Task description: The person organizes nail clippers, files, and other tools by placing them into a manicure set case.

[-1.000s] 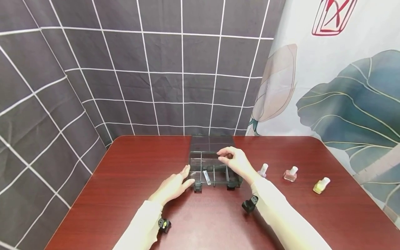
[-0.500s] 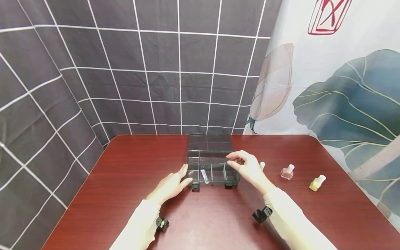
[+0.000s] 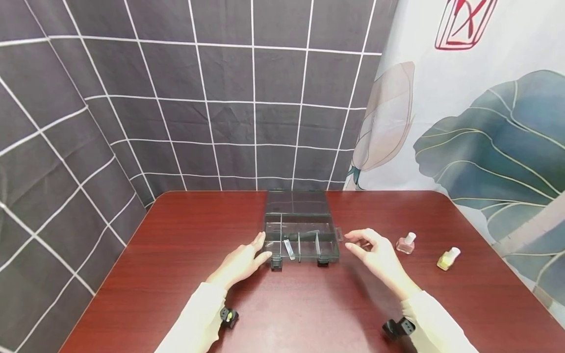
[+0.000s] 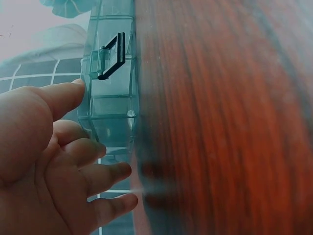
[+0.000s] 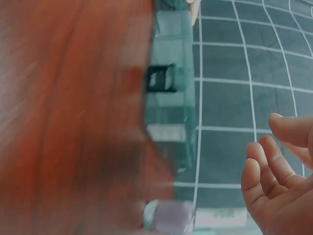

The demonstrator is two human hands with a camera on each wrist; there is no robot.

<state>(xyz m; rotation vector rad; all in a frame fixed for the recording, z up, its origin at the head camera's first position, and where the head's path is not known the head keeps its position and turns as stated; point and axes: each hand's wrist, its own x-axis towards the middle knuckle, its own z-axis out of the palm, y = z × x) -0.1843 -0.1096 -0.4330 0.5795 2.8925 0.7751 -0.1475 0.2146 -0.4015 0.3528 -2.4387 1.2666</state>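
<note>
A clear grey-green plastic compartment box (image 3: 302,225) sits on the table with its lid folded back. Inside lie a small silver nail clipper (image 3: 289,249) and a dark elongated thing whose kind I cannot tell. My left hand (image 3: 238,262) touches the box's left side, thumb near the front corner and fingers extended. Right of the box, my right hand (image 3: 375,252) hovers with loosely curved fingers and nothing between them. The right wrist view shows a lilac nail polish bottle (image 5: 171,216) with a white cap; in the head view my right hand hides it.
On the right half of the table stand a pink nail polish bottle (image 3: 405,243) and a yellow one (image 3: 448,259). Two black latches (image 3: 323,261) hang at the box's front. A grey gridded cloth (image 3: 220,98) rises behind the table.
My right hand has moved from above the box to the right, past its right side, now covering the lilac bottle in the head view. My left hand stays against the box.
</note>
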